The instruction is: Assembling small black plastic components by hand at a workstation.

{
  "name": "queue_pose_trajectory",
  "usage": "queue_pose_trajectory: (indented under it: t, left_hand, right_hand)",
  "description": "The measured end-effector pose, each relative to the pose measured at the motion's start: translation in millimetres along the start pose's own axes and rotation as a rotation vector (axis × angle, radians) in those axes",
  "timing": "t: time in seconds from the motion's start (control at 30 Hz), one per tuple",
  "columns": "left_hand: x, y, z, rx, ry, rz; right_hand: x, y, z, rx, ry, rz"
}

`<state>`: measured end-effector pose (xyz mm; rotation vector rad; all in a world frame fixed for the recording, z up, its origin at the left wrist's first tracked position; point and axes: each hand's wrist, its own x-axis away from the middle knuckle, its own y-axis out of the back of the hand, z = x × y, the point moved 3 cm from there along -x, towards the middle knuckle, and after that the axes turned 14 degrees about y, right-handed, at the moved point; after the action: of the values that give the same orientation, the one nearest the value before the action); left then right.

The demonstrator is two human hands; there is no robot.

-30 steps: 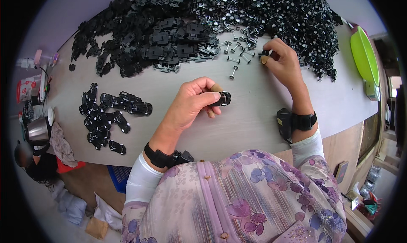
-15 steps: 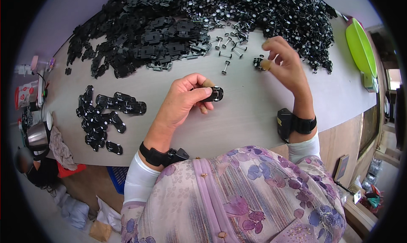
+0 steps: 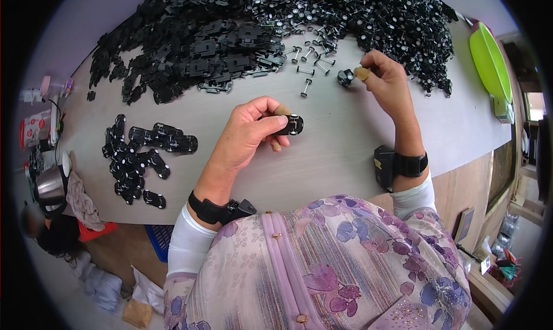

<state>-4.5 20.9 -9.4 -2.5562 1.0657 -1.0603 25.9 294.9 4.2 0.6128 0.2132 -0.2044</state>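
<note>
Centrally, left hand (image 3: 245, 135) pinches a small black toy-car chassis (image 3: 289, 124) between thumb and fingertips, closed on it, held just above the grey table (image 3: 345, 151); wheels with pale hubs show at the end away from the palm. Right hand (image 3: 387, 83) sits up and to the right of that grip, well apart, fingertips closed on a small black wheel piece (image 3: 345, 77) at the table surface. Between the two hands, nearer the right one, a loose wheel-and-axle pin (image 3: 305, 87) lies on the table, more of the same just beyond it. Beyond both grips, a big heap of wheel axles (image 3: 368, 19) spreads across the far edge, and left of it a heap of bare black chassis plates (image 3: 196, 48). Far left of the left hand's grip, a smaller cluster of finished chassis (image 3: 141, 160) lies flat. Black wrist bands on both forearms. Green tray (image 3: 489, 62) at the table's right end, past the right hand. Metal kettle (image 3: 50, 186) off the table's left edge.
</note>
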Motion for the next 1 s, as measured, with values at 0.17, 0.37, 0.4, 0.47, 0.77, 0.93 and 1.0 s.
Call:
queue_pose_trajectory:
  t: [0.17,0.37,0.4,0.47,0.77,0.93,1.0]
  left_hand:
    - [-0.8,-0.5,-0.4,-0.006,0.008,-0.003]
    - [0.3,-1.7,-1.3,-0.007,0.005,-0.004]
    - [0.7,-2.2,-1.9,-0.005,0.001,-0.006]
    - [0.2,-3.1,-2.6,-0.002,0.001,-0.011]
    - [0.2,-12.5,0.4,-0.061,-0.016,-0.126]
    - [-4.4,-28.0,-1.4,-0.042,-0.087,-0.068]
    - [-4.6,-24.4,-2.4,-0.049,-0.072,-0.086]
  right_hand:
    - [-0.9,-2.3,17.8,-0.048,0.236,0.032]
    - [-3.1,-11.5,9.4,0.196,0.305,0.128]
    - [-1.8,-10.0,11.5,0.196,0.305,0.128]
    - [-0.8,-10.4,20.0,0.134,0.183,0.132]
    - [7.8,-18.4,22.1,-0.305,0.105,0.258]
    - [12.7,-29.6,48.3,-0.536,0.210,0.465]
    - [13.3,-30.9,52.4,-0.525,0.221,0.452]
